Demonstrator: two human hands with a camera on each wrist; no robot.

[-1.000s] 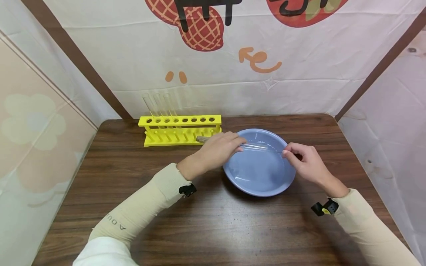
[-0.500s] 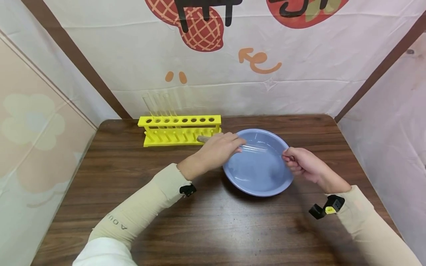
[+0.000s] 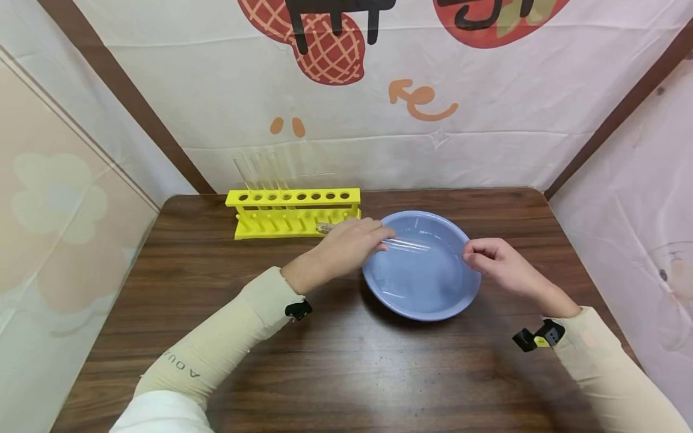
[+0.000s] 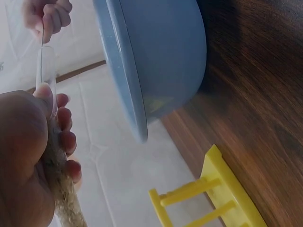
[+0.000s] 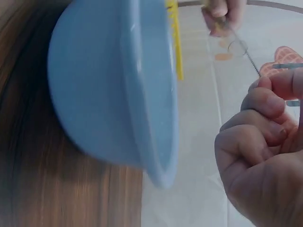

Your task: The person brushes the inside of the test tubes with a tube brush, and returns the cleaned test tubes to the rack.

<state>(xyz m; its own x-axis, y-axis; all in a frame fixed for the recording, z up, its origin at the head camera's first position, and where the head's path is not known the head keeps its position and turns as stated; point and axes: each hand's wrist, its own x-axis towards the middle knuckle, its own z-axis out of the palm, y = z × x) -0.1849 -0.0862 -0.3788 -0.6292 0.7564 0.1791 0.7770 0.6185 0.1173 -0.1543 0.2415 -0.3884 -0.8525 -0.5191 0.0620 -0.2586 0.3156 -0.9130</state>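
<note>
My left hand [image 3: 351, 248] grips a clear glass test tube [image 3: 408, 245] above the left side of a blue basin [image 3: 422, 308]. In the left wrist view, the bristles of a test tube brush [image 4: 68, 201] fill the tube's lower part. The brush's thin twisted wire [image 5: 252, 64] comes out of the tube's mouth. At the basin's right rim, my right hand [image 3: 500, 264] pinches the wire's end between thumb and forefinger, with the other fingers curled. The tube lies nearly level, its closed end pointing left towards the yellow rack.
A yellow test tube rack [image 3: 308, 197] stands behind my left hand, with several clear test tubes [image 3: 246, 171] in its left holes. The dark wooden table [image 3: 335, 373] carries the basin and rack. Printed cloth [image 3: 487, 156] hangs behind and at both sides.
My right hand has shifted slightly down and right while turning on the wire. My left hand has moved a little left with the tube. Basin and rack stay put.
</note>
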